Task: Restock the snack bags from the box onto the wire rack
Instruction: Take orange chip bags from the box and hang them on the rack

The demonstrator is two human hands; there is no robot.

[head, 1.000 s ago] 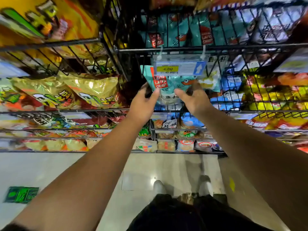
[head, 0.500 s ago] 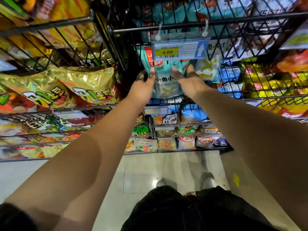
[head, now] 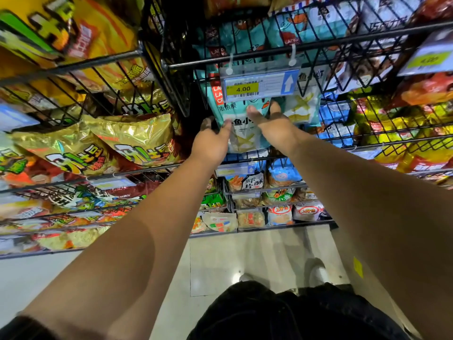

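Teal and white, a glossy plastic snack bag (head: 245, 133) printed with dark characters is sitting upright in the upper centre of the frame, against the front of the black wire rack (head: 269, 55), with both hands on it. The left hand (head: 212, 143) is gripping the bag's left edge, its thumb lying across the printed front and its fingers curling out of sight behind the side. The right hand (head: 274, 126) is holding the bag's right edge, thumb pressing on the front face and the forefinger reaching up along the far side. The bag's top is tucking behind a clear hanging price tag (head: 259, 85) with a yellow panel reading 4.00 and a white arrow on blue, which is dangling from the shelf wire above. Whether the bag's bottom is resting on the shelf cannot be told. Just to the right, a second pale teal-and-white bag (head: 302, 109) is standing in the same compartment, and more teal bags (head: 245, 38) are filling the shelf above. Shiny gold foil snack bags (head: 137, 136) are lying tilted on the shelf at middle left of the frame, with yellow and orange packs crowding the right side. Along the bottom of the frame, both bare forearms are stretching upward over a pale tiled floor (head: 245, 256), black clothing (head: 282, 312) and a light shoe (head: 316, 271).
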